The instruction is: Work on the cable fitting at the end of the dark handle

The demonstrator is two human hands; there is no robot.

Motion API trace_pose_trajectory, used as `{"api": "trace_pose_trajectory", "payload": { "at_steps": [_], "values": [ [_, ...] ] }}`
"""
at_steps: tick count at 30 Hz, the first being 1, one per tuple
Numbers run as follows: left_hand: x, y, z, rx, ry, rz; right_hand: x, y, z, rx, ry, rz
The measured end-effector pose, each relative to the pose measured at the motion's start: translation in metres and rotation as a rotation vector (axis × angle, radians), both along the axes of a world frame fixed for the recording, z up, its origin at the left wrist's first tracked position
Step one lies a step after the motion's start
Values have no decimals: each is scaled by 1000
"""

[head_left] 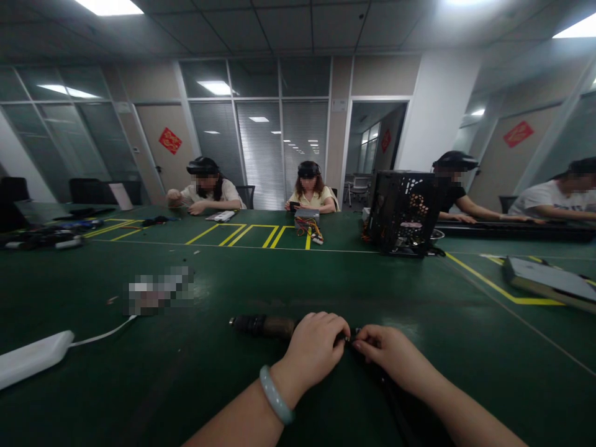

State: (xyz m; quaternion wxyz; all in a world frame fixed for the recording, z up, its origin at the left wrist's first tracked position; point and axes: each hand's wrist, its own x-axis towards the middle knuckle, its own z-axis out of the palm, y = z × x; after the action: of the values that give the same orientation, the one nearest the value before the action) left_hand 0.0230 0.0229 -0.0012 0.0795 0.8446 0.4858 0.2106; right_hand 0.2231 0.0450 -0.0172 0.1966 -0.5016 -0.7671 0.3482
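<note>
Left hand [313, 352] was wrapped around a dark cylindrical metal connector [263, 325] lying on the green table mat [419, 292]; right hand [388, 352] had its fingertips pinched on the black cable [395, 403] end. A firm barrel grip and straight, untwisted pull seemed best.

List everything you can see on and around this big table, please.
table: 1, green with yellow lines, fills the view
dark rod: 1, brown-black, lying under the left hand
white box: 1, with white cord, near left edge
black case: 1, perforated, far right of centre
grey box: 1, with coloured wires, far centre
flat panel: 1, grey, right
people: 4, seated at the far side
bracelet: 1, pale, left wrist
left hand: gripping the rod
right hand: pinching its end
</note>
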Motion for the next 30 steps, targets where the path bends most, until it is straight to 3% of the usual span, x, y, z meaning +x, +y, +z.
{"api": "trace_pose_trajectory", "payload": {
  "at_steps": [30],
  "values": [
    [-2,5,-9,15,-119,-3,-5,1,-2,19,8,-35]
  ]
}}
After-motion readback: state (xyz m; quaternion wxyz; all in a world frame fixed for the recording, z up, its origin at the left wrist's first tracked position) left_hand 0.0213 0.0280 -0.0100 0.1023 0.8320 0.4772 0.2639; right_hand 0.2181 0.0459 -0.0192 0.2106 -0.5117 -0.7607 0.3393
